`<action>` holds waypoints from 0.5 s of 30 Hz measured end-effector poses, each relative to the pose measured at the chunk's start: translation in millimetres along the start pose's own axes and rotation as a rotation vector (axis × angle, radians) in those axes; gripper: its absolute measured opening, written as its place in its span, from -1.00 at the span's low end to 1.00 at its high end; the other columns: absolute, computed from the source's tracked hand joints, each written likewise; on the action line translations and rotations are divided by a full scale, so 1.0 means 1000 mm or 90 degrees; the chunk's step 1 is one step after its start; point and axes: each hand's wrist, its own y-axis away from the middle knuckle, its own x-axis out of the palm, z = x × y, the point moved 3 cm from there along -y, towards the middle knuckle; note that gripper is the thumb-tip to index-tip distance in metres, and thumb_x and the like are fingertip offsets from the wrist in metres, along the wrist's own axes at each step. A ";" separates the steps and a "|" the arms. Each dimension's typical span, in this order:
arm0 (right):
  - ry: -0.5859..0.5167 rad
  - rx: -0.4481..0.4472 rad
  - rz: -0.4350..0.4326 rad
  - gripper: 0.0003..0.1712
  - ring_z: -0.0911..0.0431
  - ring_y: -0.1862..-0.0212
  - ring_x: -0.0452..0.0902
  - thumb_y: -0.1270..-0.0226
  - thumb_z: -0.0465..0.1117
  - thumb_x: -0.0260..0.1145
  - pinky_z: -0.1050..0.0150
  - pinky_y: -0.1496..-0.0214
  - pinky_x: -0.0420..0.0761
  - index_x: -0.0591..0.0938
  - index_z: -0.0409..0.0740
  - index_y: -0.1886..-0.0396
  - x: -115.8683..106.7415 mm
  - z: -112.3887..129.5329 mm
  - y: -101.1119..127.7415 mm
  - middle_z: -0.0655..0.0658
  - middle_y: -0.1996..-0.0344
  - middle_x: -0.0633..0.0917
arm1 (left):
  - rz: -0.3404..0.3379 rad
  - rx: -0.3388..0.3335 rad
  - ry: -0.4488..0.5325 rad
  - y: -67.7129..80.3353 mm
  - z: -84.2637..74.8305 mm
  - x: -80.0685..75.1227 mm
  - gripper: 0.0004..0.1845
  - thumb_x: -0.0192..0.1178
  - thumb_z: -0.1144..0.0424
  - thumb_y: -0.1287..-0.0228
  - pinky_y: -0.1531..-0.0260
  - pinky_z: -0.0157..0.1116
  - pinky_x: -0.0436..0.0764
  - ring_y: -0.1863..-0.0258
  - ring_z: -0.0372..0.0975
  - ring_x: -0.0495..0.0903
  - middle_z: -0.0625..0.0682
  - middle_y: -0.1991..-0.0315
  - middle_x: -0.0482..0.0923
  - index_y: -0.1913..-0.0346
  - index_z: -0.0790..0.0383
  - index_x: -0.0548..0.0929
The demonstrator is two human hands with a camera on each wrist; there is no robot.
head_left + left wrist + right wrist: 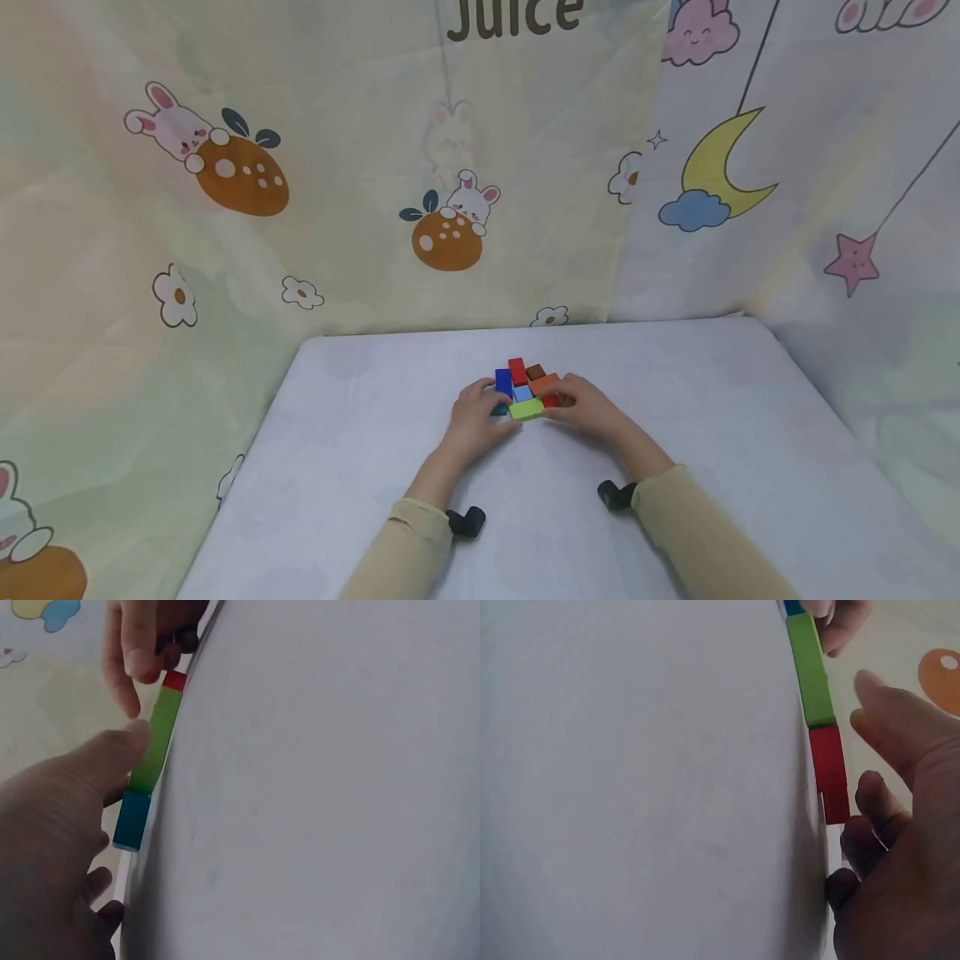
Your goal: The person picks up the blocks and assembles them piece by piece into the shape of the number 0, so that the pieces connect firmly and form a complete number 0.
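A flat cluster of coloured wooden blocks lies on the table, between both hands in the head view. My left hand [472,423] is at its left side, thumb tip at the near face of the lime green block [527,409] and fingers over the teal block [498,410]. Across from it, my right hand [591,407] hovers at the right side, fingers loosely bent beside the orange block [544,383] and a red block [828,759]. In the right wrist view its thumb and fingertips stand apart from the green block. The left index fingertip is hidden in the left wrist view.
Behind the green block lie a light blue block [522,393], a dark blue block [503,381], another red block [517,372] and a brown block [535,372]. The white table [360,517] meets a printed cloth backdrop [352,167] at its far edge.
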 end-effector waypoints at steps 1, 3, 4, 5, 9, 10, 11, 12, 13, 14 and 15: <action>0.007 0.004 -0.003 -0.61 0.07 0.09 0.41 -0.22 0.04 0.45 0.19 0.14 0.50 0.66 0.35 -0.07 0.002 0.000 -0.001 -0.01 0.23 0.53 | -0.001 0.003 -0.007 0.000 -0.001 0.001 -0.50 0.29 -0.24 -0.19 -0.39 0.12 0.27 -0.46 -0.01 0.18 0.03 -0.45 0.26 -0.12 -0.11 0.63; 0.026 0.014 -0.010 -0.60 0.05 0.02 0.43 -0.21 0.06 0.44 0.10 0.04 0.55 0.65 0.37 -0.08 0.004 0.000 -0.001 -0.01 0.14 0.56 | -0.003 0.002 -0.011 0.000 -0.002 0.001 -0.52 0.30 -0.21 -0.20 -0.40 0.11 0.27 -0.47 0.00 0.18 0.04 -0.45 0.26 -0.12 -0.09 0.63; 0.033 0.018 -0.014 -0.59 0.03 -0.03 0.44 -0.21 0.06 0.44 0.04 -0.03 0.56 0.65 0.36 -0.08 0.005 0.001 -0.001 -0.01 0.09 0.57 | -0.004 0.000 -0.012 0.000 -0.003 0.001 -0.53 0.31 -0.19 -0.21 -0.41 0.11 0.26 -0.47 0.00 0.18 0.04 -0.45 0.26 -0.12 -0.09 0.63; 0.041 0.022 -0.017 -0.58 0.02 -0.08 0.44 -0.21 0.06 0.44 -0.03 -0.09 0.56 0.65 0.36 -0.09 0.006 0.001 -0.001 -0.01 0.03 0.58 | -0.004 -0.004 -0.013 0.000 -0.003 0.001 -0.54 0.31 -0.18 -0.21 -0.41 0.11 0.26 -0.47 0.00 0.18 0.04 -0.45 0.26 -0.12 -0.09 0.64; 0.063 0.022 -0.020 -0.56 -0.01 -0.08 0.44 -0.21 0.04 0.44 -0.10 -0.10 0.55 0.65 0.31 -0.12 0.007 0.005 0.001 -0.04 0.01 0.59 | -0.007 -0.010 -0.008 0.000 -0.005 -0.001 -0.57 0.33 -0.14 -0.22 -0.42 0.10 0.25 -0.46 0.00 0.19 0.04 -0.44 0.27 -0.10 -0.08 0.64; 0.066 0.021 -0.022 -0.55 0.00 -0.05 0.45 -0.21 0.03 0.44 -0.08 -0.08 0.55 0.65 0.29 -0.12 0.007 0.005 0.001 -0.04 0.03 0.59 | -0.007 -0.009 -0.008 0.000 -0.005 -0.001 -0.57 0.33 -0.14 -0.22 -0.42 0.11 0.25 -0.46 0.00 0.19 0.04 -0.44 0.27 -0.09 -0.08 0.65; 0.070 0.020 -0.024 -0.55 0.02 -0.01 0.45 -0.20 0.02 0.45 -0.05 -0.05 0.55 0.65 0.28 -0.12 0.007 0.006 0.000 -0.02 0.07 0.59 | -0.008 -0.008 -0.009 0.000 -0.005 -0.001 -0.57 0.33 -0.13 -0.22 -0.42 0.10 0.26 -0.46 0.00 0.19 0.04 -0.44 0.27 -0.09 -0.08 0.65; 0.075 0.019 -0.025 -0.54 0.03 0.02 0.44 -0.20 0.01 0.45 -0.03 -0.02 0.54 0.65 0.28 -0.12 0.007 0.006 0.000 -0.01 0.10 0.59 | -0.009 -0.006 -0.008 0.000 -0.005 -0.001 -0.58 0.33 -0.13 -0.22 -0.41 0.10 0.26 -0.46 0.00 0.20 0.03 -0.44 0.28 -0.09 -0.08 0.65; 0.082 0.018 -0.027 -0.54 0.04 0.02 0.44 -0.20 0.01 0.45 -0.02 -0.02 0.54 0.65 0.28 -0.12 0.007 0.006 0.000 0.00 0.11 0.59 | -0.009 -0.005 -0.008 0.000 -0.005 0.000 -0.58 0.33 -0.13 -0.22 -0.42 0.10 0.26 -0.46 0.00 0.20 0.03 -0.44 0.28 -0.09 -0.08 0.65; 0.088 0.018 -0.030 -0.54 0.06 0.03 0.44 -0.20 0.01 0.46 -0.02 -0.03 0.53 0.65 0.29 -0.12 0.007 0.006 0.000 0.01 0.11 0.59 | -0.010 -0.004 -0.007 0.000 -0.006 0.000 -0.58 0.33 -0.13 -0.22 -0.42 0.10 0.26 -0.46 0.00 0.20 0.03 -0.44 0.27 -0.08 -0.08 0.65; 0.093 0.017 -0.031 -0.55 0.06 0.02 0.45 -0.19 0.01 0.46 -0.03 -0.06 0.52 0.65 0.28 -0.11 0.007 0.006 -0.001 0.02 0.10 0.59 | -0.011 -0.003 -0.006 0.001 -0.006 0.000 -0.58 0.33 -0.13 -0.22 -0.42 0.09 0.26 -0.46 0.00 0.19 0.03 -0.44 0.27 -0.08 -0.08 0.65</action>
